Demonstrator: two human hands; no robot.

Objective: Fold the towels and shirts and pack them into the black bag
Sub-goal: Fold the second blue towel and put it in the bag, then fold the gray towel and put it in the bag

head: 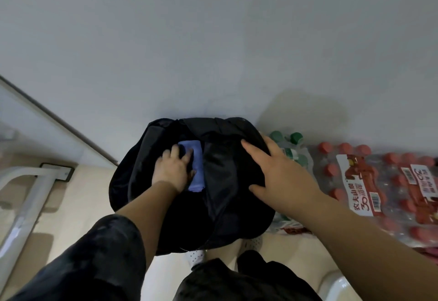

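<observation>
Head view: black bag (220, 182) on floor, mouth open.
Left hand (173, 170): fingers curled on folded blue towel (198, 175) inside bag.
Right hand (282, 170): spread flat on bag's side.

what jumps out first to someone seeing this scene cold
The black bag on the floor by the wall, with the left hand pressing a folded blue cloth into its opening. The right hand lies spread on the bag's top, and red-capped shrink-wrapped water bottles sit just to its right.
</observation>
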